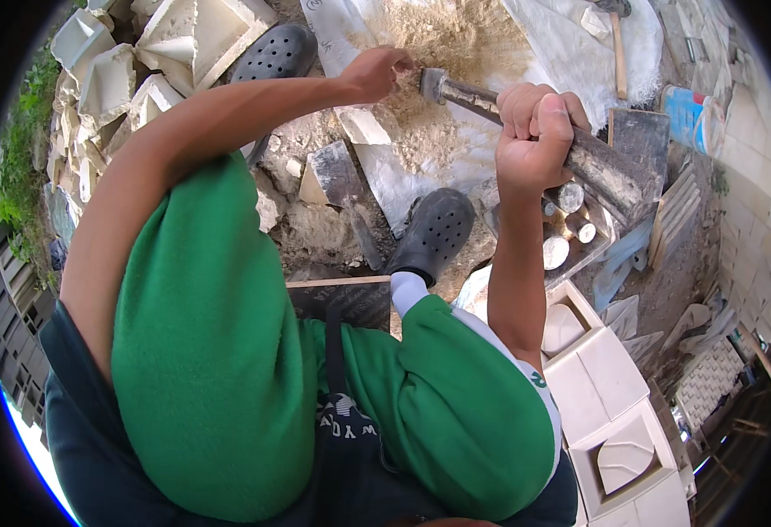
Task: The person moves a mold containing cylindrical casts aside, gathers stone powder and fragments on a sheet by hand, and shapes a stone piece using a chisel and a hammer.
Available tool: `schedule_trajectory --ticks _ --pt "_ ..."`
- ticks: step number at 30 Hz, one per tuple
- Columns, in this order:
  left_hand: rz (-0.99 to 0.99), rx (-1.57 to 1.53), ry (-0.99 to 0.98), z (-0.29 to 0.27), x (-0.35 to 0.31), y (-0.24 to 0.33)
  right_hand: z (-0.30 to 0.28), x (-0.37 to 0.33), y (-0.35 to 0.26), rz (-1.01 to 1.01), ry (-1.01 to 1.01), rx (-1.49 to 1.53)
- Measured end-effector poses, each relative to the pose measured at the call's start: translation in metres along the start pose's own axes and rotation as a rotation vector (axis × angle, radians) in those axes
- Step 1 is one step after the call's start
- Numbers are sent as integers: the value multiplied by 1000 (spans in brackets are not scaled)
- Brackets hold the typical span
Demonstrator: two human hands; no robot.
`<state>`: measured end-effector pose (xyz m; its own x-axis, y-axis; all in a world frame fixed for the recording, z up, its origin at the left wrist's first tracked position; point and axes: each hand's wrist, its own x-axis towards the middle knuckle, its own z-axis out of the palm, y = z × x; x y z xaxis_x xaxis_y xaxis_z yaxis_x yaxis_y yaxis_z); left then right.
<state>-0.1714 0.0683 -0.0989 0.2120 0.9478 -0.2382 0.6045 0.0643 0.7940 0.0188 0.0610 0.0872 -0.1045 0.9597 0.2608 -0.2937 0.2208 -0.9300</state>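
Observation:
My right hand [539, 132] is wrapped round the thick, worn wooden handle of a hammer [609, 171]. The hammer's metal head points left, just above a heap of tan powder and crumbs [438, 132]. Close to that head, on its left, is my left hand [375, 75], its fingers curled together; what they hold, if anything, I cannot make out. Under the powder lies a white plastic sheet [570, 44], dusty and creased. A broken pale chunk [363, 125] rests on the sheet's edge below my left hand.
Broken cream blocks [197, 39] pile up at the upper left. Cream moulded blocks [609, 373] with hollows stand at the lower right. Short round rods [568, 198], a dark board [638, 140], a blue-and-white bucket [688, 119] and another hammer [619, 53] lie to the right.

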Motion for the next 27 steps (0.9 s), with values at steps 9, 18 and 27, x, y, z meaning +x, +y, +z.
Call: schedule_trajectory --ticks 9,18,27 --pt "101 -15 -67 9 7 6 -8 -5 -72 -106 -91 117" --pt "153 -19 -129 16 -4 12 -25 -28 -22 22 132 -32" --pt "148 11 -80 7 -13 13 -29 -43 -48 -60 3 52"
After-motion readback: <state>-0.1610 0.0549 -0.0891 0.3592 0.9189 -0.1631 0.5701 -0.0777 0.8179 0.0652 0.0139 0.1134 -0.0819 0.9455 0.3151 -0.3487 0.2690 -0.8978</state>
